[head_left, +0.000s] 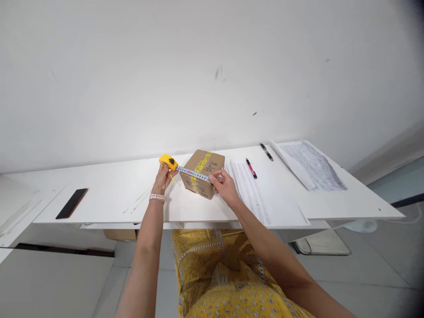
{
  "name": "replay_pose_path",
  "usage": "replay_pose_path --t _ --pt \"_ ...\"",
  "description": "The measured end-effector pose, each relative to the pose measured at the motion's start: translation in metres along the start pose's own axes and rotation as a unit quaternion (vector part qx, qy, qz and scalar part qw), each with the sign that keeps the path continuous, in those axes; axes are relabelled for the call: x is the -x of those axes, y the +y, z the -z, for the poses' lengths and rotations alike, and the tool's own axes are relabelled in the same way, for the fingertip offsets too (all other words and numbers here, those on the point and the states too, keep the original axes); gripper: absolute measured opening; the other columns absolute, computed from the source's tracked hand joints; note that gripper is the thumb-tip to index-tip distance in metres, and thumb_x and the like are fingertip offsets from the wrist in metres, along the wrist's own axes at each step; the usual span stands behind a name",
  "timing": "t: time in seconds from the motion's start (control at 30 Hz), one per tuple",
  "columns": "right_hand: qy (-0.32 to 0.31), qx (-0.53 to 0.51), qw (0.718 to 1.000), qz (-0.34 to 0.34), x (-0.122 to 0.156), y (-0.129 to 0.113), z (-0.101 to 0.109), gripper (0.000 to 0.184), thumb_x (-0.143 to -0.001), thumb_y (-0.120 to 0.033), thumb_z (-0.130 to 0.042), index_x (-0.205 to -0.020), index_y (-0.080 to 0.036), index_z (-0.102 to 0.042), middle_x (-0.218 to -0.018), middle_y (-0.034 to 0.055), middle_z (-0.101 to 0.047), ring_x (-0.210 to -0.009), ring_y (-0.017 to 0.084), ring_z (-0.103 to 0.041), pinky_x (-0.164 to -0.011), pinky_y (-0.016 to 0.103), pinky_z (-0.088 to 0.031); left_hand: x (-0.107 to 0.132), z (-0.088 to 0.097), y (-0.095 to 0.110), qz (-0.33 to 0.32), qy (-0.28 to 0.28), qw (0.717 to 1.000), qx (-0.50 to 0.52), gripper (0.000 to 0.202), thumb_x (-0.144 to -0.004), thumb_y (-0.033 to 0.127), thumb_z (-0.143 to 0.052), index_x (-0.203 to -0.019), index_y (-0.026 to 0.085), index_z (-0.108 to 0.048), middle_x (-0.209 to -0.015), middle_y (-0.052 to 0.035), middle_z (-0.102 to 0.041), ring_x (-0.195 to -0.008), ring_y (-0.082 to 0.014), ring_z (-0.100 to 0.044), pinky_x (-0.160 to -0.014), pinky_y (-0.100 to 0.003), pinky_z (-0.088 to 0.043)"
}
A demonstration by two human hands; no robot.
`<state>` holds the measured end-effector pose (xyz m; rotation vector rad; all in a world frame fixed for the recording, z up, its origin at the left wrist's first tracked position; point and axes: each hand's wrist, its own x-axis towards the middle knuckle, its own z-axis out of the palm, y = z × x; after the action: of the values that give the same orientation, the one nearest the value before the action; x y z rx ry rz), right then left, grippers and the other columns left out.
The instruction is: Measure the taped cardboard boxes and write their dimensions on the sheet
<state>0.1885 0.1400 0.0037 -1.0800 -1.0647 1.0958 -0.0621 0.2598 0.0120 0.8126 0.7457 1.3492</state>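
A small cardboard box [198, 162] with yellow tape and dark handwriting stands on the white table. My left hand [162, 176] is closed around a yellow tape measure [168, 161], just left of the box. Its numbered blade is drawn out across the box's top near the front edge. At the box's right front corner, my right hand [224, 186] pinches the far end of the blade between thumb and fingers. A yellow strap dangles from the tape measure beside my left hand.
Printed sheets [255, 194] lie right of the box, with a red-and-black pen [251, 168] on them. Farther right are a black pen [266, 152] and a densely marked sheet [311, 165]. A dark phone [72, 203] lies at left. The wall borders the table's back.
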Motion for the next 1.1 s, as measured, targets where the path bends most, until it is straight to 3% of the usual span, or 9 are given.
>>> replay_pose_path --t 0.43,0.63,0.77,0.9,1.0,1.1 --pt "-0.006 -0.008 1.000 -0.005 -0.001 0.001 0.000 0.043 -0.074 -0.061 -0.069 -0.084 -0.024 -0.050 -0.052 -0.0069 -0.053 -0.044 0.011 -0.047 -0.043 0.023 -0.038 0.003 -0.006 0.001 -0.002 0.001 1.000 0.007 0.034 -0.081 0.035 -0.079 -0.107 0.021 -0.062 -0.093 -0.0016 -0.073 -0.078 -0.0133 -0.071 -0.074 -0.024 -0.060" --pt "-0.009 0.079 0.997 0.024 0.001 0.006 0.006 0.040 -0.090 -0.066 -0.042 -0.088 -0.027 -0.048 -0.054 -0.0067 -0.052 -0.048 0.014 -0.051 -0.050 0.025 -0.041 0.018 -0.014 -0.006 -0.039 0.021 0.998 0.037 0.036 -0.081 0.034 -0.079 -0.112 0.024 -0.062 -0.102 -0.0014 -0.072 -0.090 -0.0140 -0.070 -0.084 -0.026 -0.058" --pt "-0.014 0.171 0.983 0.059 0.009 0.009 0.011 0.038 -0.087 -0.062 -0.052 -0.103 -0.028 -0.051 -0.063 -0.0059 -0.055 -0.058 0.017 -0.056 -0.058 0.028 -0.042 0.031 -0.011 -0.024 -0.063 0.064 0.993 0.077 0.032 -0.087 0.041 -0.072 -0.114 0.028 -0.062 -0.103 -0.0009 -0.072 -0.097 -0.0139 -0.069 -0.089 -0.027 -0.055" --pt "-0.013 0.254 0.962 0.102 0.019 0.021 0.011 0.067 -0.074 -0.058 -0.070 -0.130 -0.027 -0.048 -0.086 -0.0007 -0.061 -0.068 0.018 -0.059 -0.062 0.032 -0.045 0.037 -0.013 -0.045 -0.073 0.103 0.985 0.114 0.029 -0.092 0.046 -0.063 -0.113 0.026 -0.063 -0.104 -0.0026 -0.073 -0.102 -0.0166 -0.068 -0.090 -0.030 -0.055" --pt "0.008 0.292 0.947 0.137 0.022 0.032 0.009 0.076 -0.076 -0.053 -0.069 -0.142 -0.027 -0.040 -0.099 0.0047 -0.063 -0.075 0.021 -0.060 -0.067 0.036 -0.049 0.039 -0.021 -0.054 -0.080 0.112 0.981 0.137 0.025 -0.095 0.043 -0.059 -0.110 0.023 -0.064 -0.109 -0.0050 -0.073 -0.107 -0.0179 -0.067 -0.092 -0.031 -0.054" --pt "0.032 0.290 0.942 0.164 0.019 0.040 0.010 0.068 -0.083 -0.050 -0.064 -0.141 -0.025 -0.041 -0.098 0.0062 -0.063 -0.082 0.024 -0.062 -0.073 0.039 -0.051 0.041 -0.030 -0.056 -0.075 0.103 0.980 0.152 0.026 -0.094 0.043 -0.062 -0.110 0.022 -0.065 -0.109 -0.0064 -0.074 -0.107 -0.0199 -0.068 -0.093 -0.033 -0.053"
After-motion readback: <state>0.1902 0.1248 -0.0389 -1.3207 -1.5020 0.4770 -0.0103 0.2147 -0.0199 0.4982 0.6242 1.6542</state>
